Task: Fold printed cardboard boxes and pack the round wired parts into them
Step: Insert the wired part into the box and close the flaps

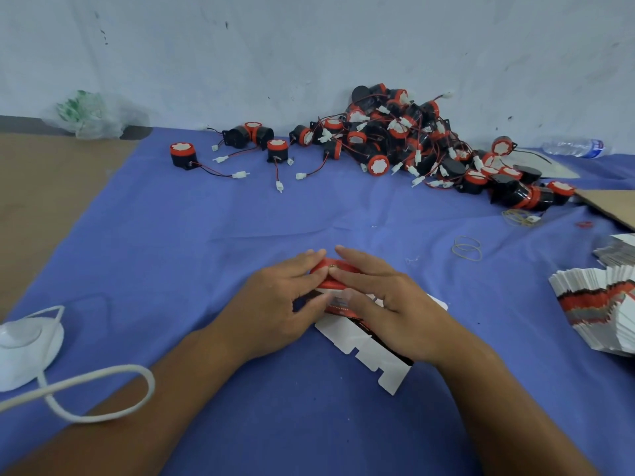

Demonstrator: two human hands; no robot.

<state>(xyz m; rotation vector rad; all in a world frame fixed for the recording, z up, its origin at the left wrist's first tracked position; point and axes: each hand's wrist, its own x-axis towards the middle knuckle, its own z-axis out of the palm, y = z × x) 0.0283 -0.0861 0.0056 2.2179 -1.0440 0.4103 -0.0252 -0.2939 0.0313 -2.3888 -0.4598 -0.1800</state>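
scene: person working at a table covered with blue cloth (192,242), white scuffed wall (309,46) behind
box: printed cardboard box (374,355), half folded, lies on the cloth at centre front between both hands; red end flap faces the wall, white notched flap sticks out toward the person
left hand (281,300): on the box's left side, fingers nearly straight and reaching over the red flap, thumb on the printed face; pressing, not curled round it
right hand (391,304): laid flat over the box's right side, fingers straight, fingertips almost meeting the left hand's at the red flap
parts pile: big heap of round wired parts (409,139), black bodies with red caps, red and black wires, white plugs; against the wall, back right, well apart from the box
loose parts: a few singles left of the heap, one (184,156) standing furthest left, wires trailing on the cloth
flat boxes: stack of unfolded boxes (598,304) at right edge, fanned out
rubber bands (467,249): on the cloth between the box and the stack; more near the heap's foot
bottle (577,147): clear plastic, lying on its side, far right by the wall
bag: crumpled plastic bag (92,115), back left
mask: white face mask (24,345), front left, its strap looped over the left forearm
brown board (44,187): under the cloth's left edge
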